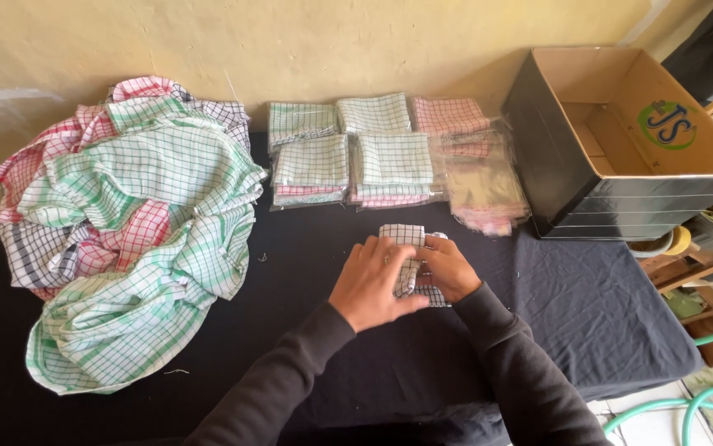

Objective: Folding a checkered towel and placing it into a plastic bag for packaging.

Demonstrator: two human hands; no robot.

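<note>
Beyond the hands' grip, toward the wall, lie clear plastic packets of folded checked cloths (348,161), green, white and pink, in two rows. Just right of these sits a pile of empty clear bags (484,194). Farther right stands an open black cardboard box (563,177) with a round green-and-blue label (667,125) on its inner wall.

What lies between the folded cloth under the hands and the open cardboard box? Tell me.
Head view: mostly bare black table cover. The clear-bagged stack lies just beside that line, left of the cardboard box, beyond the folded cloth that both hands press.
</note>
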